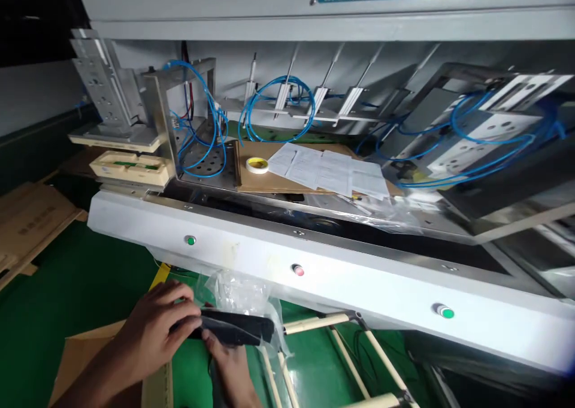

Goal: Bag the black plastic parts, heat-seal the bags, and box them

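Below the smooth white panel [368,282], left hand [162,324] and right hand [230,366] grasp one flat, black oblong piece [238,329]. Three round buttons [298,269] stud the panel.

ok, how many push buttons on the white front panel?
3 visible on the white front panel: a green button toward the left, a red button near the middle, another green button toward the right. Any outside the picture can't be counted.
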`<state>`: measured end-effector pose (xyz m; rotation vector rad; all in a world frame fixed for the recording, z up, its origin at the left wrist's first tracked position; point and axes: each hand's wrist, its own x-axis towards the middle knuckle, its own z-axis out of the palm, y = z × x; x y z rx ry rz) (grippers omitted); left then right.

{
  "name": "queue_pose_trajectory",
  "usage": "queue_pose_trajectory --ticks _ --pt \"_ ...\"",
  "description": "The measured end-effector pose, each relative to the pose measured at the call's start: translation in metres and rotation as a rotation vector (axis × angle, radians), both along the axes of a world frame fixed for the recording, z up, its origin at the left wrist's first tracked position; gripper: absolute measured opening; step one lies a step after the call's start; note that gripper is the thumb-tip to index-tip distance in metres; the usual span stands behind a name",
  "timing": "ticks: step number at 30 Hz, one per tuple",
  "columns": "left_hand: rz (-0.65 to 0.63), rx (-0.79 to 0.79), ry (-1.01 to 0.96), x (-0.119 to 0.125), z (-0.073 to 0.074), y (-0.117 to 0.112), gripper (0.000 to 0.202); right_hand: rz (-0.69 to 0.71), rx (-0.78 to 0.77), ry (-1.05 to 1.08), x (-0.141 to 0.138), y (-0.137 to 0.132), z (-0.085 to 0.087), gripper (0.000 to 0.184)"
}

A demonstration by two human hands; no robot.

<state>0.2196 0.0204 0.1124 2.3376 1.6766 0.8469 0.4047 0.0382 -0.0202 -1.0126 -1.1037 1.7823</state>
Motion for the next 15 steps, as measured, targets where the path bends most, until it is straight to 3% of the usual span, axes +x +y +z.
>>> queue_pose_trajectory --ticks 3,5,8,10,12,15 --pt "-0.088 -0.170 -0.147 0.014 0.025 0.062 0.032 -0.035 -0.004 0.004 0.015 0.048 0.015 0.068" --pt "-0.056 -0.247 -0.224 0.020 0.037 0.097 0.032 -0.111 -0.016 0.004 0.024 0.073 0.023 0.068" --pt "0.056 -0.303 -0.301 0.020 0.056 0.145 0.035 -0.194 -0.081 -0.012 0.041 0.097 0.026 0.067" --pt "0.054 -0.377 -0.307 0.016 0.065 0.177 0.038 -0.167 -0.084 -0.030 0.054 0.103 0.024 0.065" --pt "-0.016 -0.479 -0.294 0.010 0.068 0.209 0.040 -0.125 -0.047 -0.020 0.064 0.104 0.019 0.064" --pt "-0.103 -0.575 -0.223 0.001 0.056 0.254 0.039 -0.049 -0.019 0.046 0.071 0.103 0.015 0.072"
